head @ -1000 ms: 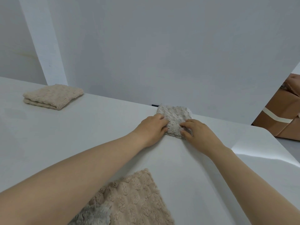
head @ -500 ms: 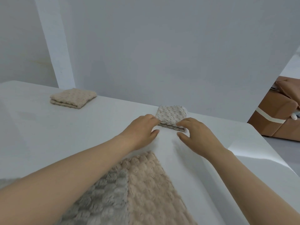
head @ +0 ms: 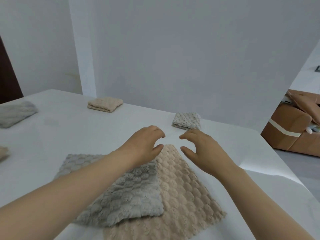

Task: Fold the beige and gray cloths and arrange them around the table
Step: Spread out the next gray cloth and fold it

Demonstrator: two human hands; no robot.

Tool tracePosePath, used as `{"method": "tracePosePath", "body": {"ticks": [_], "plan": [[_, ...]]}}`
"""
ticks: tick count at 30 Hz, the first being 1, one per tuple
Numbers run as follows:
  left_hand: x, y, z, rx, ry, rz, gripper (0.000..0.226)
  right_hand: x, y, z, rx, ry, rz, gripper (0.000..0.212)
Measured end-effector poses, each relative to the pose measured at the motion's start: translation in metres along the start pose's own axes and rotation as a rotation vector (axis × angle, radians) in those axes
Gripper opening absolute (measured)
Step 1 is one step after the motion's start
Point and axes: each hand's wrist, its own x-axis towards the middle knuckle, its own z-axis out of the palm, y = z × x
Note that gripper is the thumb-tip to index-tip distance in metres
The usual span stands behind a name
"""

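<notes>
A small folded grey-beige cloth (head: 187,120) lies near the far edge of the white table (head: 72,135). Just in front of it my left hand (head: 143,144) and my right hand (head: 202,149) hover with loosely curled fingers, holding nothing. Under my forearms an unfolded gray cloth (head: 124,193) lies partly over an unfolded beige cloth (head: 181,196). A folded beige cloth (head: 104,104) sits at the far edge toward the left. Another folded gray cloth (head: 14,113) rests at the left edge.
A bit of a further beige cloth (head: 3,152) shows at the far left. A white wall rises right behind the table. Brown cardboard boxes (head: 292,129) stand on the floor past the table's right corner.
Both hands have let go of the small folded cloth and drawn back toward me. The view has tilted down, bringing the unfolded cloths and the left gray cloth into sight.
</notes>
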Motion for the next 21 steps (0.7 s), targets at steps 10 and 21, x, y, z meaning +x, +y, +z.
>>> {"method": "tracePosePath", "body": {"ticks": [10,21], "plan": [[-0.098,-0.002,-0.025,-0.074,0.030,-0.094,0.038,-0.046,-0.074,0.010,0.101,-0.032,-0.103,0.035],[-0.195,-0.023,-0.028,-0.095,0.063,-0.183,0.041,-0.073,-0.134,0.032,0.102,-0.119,-0.190,0.038]]}}
